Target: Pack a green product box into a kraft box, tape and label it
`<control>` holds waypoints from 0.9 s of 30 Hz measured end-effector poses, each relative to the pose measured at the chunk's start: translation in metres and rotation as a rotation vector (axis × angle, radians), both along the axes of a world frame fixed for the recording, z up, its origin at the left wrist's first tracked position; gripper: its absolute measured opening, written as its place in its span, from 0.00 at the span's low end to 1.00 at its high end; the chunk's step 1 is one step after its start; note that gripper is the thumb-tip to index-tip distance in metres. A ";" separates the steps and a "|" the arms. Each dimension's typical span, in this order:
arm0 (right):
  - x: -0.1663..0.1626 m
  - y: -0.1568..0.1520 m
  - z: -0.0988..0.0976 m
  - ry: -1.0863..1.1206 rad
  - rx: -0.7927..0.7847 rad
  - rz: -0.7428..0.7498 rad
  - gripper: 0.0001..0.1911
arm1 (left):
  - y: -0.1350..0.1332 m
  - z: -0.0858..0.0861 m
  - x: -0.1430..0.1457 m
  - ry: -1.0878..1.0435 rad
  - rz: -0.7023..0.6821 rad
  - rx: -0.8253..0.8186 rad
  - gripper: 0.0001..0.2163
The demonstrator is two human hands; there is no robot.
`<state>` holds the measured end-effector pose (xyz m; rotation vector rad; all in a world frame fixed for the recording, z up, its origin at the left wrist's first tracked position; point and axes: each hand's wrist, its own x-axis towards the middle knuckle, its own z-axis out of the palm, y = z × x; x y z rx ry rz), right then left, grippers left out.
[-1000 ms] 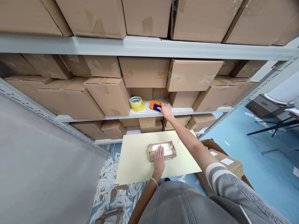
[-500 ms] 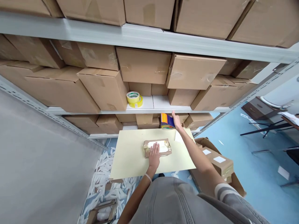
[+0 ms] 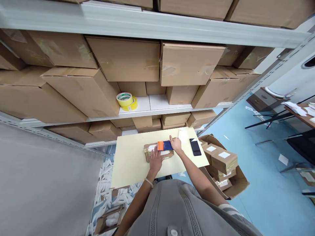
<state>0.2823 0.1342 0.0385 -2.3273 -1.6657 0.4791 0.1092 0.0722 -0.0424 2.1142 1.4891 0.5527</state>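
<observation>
A small cardboard box [image 3: 148, 158] with a white label and tape on it lies on the pale yellow tabletop [image 3: 128, 164]. My left hand [image 3: 155, 161] rests on the box's near left part, its fingers stretched out flat. The tape dispenser [image 3: 164, 145], blue with an orange end, is in the closed grip of my right hand [image 3: 175, 144]. It is over the top of the box, right of my left fingertips. Whether tape runs from it to the box, I cannot tell.
A phone [image 3: 195, 147] and a white paper [image 3: 182, 133] lie on the tabletop's right side. Yellow tape rolls [image 3: 128, 102] sit on the shelf ahead, among cardboard boxes [image 3: 189, 64]. An open carton [image 3: 242, 183] of labelled parcels stands at right; paper scraps [image 3: 103, 177] litter the floor at left.
My right hand has brought the tape dispenser from beyond the box's far right side down over its top. My left hand stays on the box. The phone has come into sight.
</observation>
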 end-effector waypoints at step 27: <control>-0.001 -0.009 0.012 -0.107 -0.047 0.092 0.32 | 0.040 0.032 0.004 -1.132 0.569 -0.794 0.08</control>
